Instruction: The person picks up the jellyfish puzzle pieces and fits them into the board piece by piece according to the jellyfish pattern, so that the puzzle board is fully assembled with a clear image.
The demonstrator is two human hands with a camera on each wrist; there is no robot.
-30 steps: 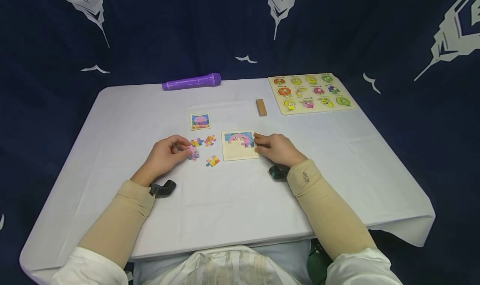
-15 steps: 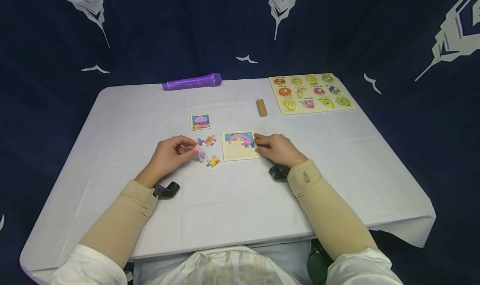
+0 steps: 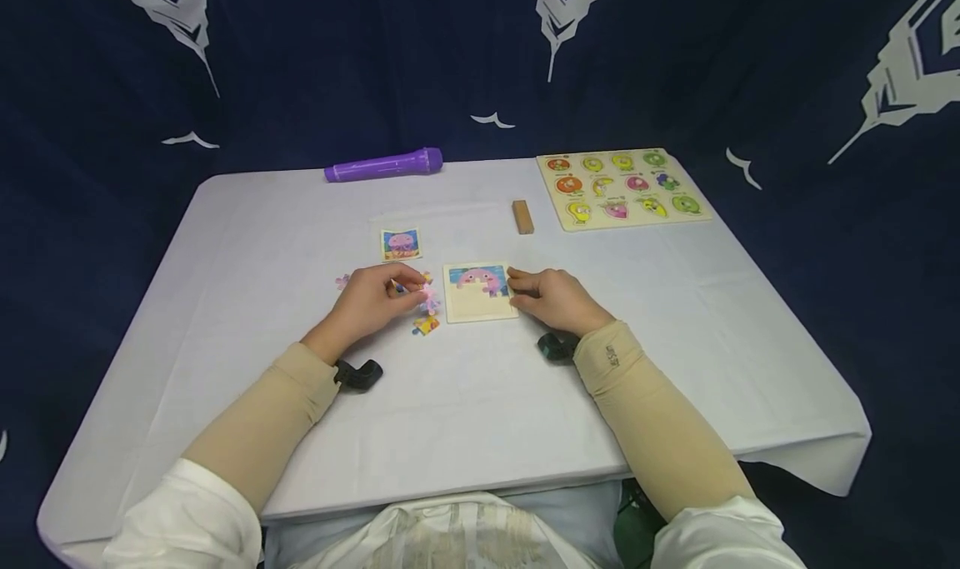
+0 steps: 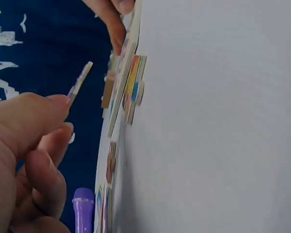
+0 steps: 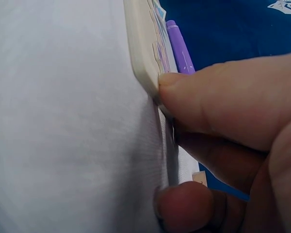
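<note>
My left hand (image 3: pixel 369 304) pinches a pink jigsaw piece (image 3: pixel 430 299) between thumb and fingers, just left of the puzzle board. In the left wrist view the piece (image 4: pixel 80 81) is held up clear of the table. The square board (image 3: pixel 472 309) has its upper part filled with a pink sea-creature picture; its lower part is bare wood. My right hand (image 3: pixel 558 297) grips the board's right edge, thumb at the corner (image 5: pixel 144 63) in the right wrist view. A yellow loose piece (image 3: pixel 426 326) lies beside the board, and other pieces are partly hidden behind my left hand.
A small picture card (image 3: pixel 401 244) lies behind the left hand. Farther back are a purple toy microphone (image 3: pixel 384 166), a wooden block (image 3: pixel 522 217) and a fruit puzzle board (image 3: pixel 626 190). A pink piece (image 3: pixel 342 282) lies left of my left hand.
My left hand has moved right with the pink piece, up close to the board, uncovering another piece on its left. The right hand and the board have stayed in place.
</note>
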